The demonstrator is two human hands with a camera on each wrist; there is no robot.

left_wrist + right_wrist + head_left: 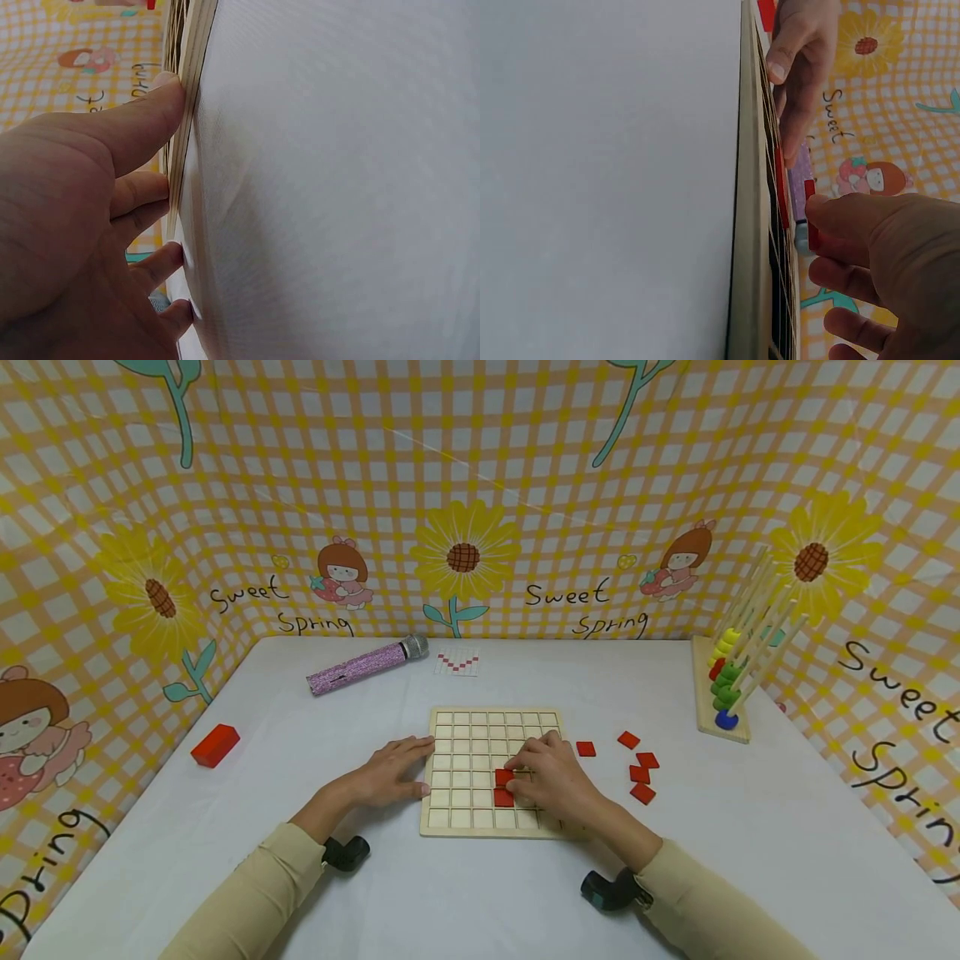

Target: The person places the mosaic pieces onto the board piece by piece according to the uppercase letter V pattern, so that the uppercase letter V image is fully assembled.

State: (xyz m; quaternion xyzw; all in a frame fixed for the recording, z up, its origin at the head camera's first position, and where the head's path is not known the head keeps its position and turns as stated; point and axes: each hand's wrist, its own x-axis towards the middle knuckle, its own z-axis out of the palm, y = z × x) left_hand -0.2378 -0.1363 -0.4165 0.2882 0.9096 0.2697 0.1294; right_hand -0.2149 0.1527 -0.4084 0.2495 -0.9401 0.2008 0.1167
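A square wooden grid board [459,782] lies on the table in front of me. My left hand [390,772] rests at its left edge, thumb and fingertips against the rim [187,112], fingers fairly straight. Over the board, my right hand [553,778] pinches a red square tile [812,217] between thumb and forefinger. The right wrist view shows this tile held above the grid. Another red tile [503,798] sits in a cell of the grid, just nearer to me than the pinched one. My right hand hides part of the board's right side.
Several loose red tiles [639,774] lie right of the board. Behind it are a glittery microphone [360,667] and a small card with a red pattern [457,662]. A red block [216,745] is at left; a wooden peg stand with coloured beads [723,693] stands at right.
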